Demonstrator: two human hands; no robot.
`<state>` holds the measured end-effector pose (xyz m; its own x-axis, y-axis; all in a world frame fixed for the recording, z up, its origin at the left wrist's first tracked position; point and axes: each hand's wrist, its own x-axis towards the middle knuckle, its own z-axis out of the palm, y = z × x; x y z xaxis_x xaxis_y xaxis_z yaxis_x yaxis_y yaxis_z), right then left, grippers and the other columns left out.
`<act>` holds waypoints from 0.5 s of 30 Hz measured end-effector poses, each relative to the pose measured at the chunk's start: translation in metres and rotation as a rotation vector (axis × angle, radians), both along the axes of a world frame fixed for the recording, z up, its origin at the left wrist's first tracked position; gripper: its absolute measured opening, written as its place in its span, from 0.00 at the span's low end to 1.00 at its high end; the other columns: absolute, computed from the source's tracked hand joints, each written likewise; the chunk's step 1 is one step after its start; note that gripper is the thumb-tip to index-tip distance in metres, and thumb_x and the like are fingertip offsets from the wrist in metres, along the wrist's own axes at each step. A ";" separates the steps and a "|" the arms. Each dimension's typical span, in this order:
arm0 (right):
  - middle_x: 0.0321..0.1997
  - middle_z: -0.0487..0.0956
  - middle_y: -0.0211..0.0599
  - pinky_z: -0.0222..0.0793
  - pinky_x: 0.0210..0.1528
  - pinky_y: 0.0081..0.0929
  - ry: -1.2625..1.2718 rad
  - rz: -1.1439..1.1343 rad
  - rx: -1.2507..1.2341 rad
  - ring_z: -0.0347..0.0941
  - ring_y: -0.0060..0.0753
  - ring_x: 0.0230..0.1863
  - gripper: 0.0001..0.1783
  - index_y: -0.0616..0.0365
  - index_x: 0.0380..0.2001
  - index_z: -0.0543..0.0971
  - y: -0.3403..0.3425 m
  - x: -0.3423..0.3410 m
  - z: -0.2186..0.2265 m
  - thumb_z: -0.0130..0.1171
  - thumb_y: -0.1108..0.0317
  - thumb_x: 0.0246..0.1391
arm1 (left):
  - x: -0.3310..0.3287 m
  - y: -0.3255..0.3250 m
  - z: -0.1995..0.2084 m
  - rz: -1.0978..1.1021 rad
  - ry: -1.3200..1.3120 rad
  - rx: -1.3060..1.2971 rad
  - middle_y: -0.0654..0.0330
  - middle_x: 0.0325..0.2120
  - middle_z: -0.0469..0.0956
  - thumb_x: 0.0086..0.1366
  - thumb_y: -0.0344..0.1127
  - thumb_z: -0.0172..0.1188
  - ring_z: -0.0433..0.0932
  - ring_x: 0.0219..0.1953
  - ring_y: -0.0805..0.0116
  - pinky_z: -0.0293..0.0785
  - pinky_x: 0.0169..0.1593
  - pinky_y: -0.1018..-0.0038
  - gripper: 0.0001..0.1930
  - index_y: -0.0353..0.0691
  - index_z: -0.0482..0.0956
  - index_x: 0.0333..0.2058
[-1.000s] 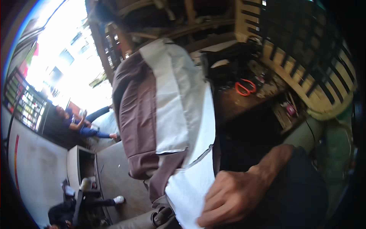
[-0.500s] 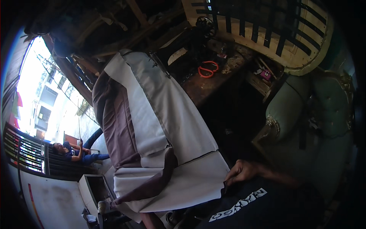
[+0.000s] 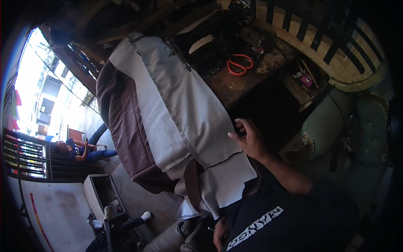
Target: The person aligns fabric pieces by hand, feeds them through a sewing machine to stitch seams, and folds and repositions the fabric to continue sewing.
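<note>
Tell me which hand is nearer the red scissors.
Right. The right hand is below the scissors in the picture, by the right edge of the cloth; the left hand is farther off, near the picture's lower edge.

right fingers (image 3: 247,125) half-curled at pale fabric's (image 3: 197,122) edge; orange-handled scissors (image 3: 238,74) on worn table (image 3: 226,90)

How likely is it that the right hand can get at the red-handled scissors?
Probably yes, with a stretch: the right hand looks empty, and the red-handled scissors lie uncovered on the wooden tabletop.
</note>
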<state>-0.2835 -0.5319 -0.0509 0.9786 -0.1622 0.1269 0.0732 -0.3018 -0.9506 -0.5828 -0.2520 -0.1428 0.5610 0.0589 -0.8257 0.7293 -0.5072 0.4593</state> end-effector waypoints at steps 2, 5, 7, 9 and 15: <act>0.37 0.82 0.39 0.78 0.38 0.31 0.030 0.040 -0.022 0.79 0.30 0.35 0.22 0.61 0.50 0.79 0.015 0.024 -0.024 0.71 0.57 0.61 | 0.005 0.033 0.014 -0.188 -0.404 0.358 0.48 0.23 0.82 0.71 0.42 0.61 0.80 0.25 0.63 0.77 0.35 0.63 0.16 0.30 0.84 0.41; 0.41 0.81 0.39 0.78 0.40 0.30 0.133 0.099 -0.062 0.79 0.29 0.37 0.23 0.62 0.49 0.78 0.002 0.026 -0.027 0.72 0.57 0.60 | 0.123 0.031 0.089 0.414 -0.829 0.527 0.51 0.25 0.84 0.76 0.37 0.55 0.80 0.27 0.68 0.75 0.35 0.68 0.15 0.29 0.82 0.35; 0.44 0.81 0.39 0.77 0.47 0.31 0.135 0.034 -0.088 0.78 0.26 0.44 0.25 0.62 0.51 0.76 0.007 0.022 -0.028 0.73 0.57 0.60 | 0.189 0.052 0.115 0.461 -0.999 0.662 0.50 0.26 0.82 0.75 0.36 0.55 0.80 0.28 0.60 0.74 0.36 0.65 0.14 0.30 0.81 0.35; 0.45 0.81 0.42 0.76 0.49 0.33 0.111 0.054 0.089 0.78 0.31 0.44 0.27 0.63 0.51 0.76 0.009 0.024 -0.047 0.73 0.55 0.60 | 0.260 0.074 0.126 0.444 -1.089 0.697 0.48 0.39 0.85 0.76 0.38 0.56 0.83 0.41 0.56 0.76 0.48 0.64 0.14 0.33 0.82 0.47; 0.44 0.80 0.43 0.73 0.54 0.39 0.084 0.123 0.135 0.78 0.46 0.50 0.29 0.64 0.47 0.80 0.022 0.032 -0.055 0.74 0.49 0.57 | 0.402 0.128 0.103 0.102 -1.089 1.340 0.45 0.61 0.75 0.73 0.45 0.60 0.74 0.62 0.43 0.70 0.63 0.57 0.22 0.35 0.80 0.56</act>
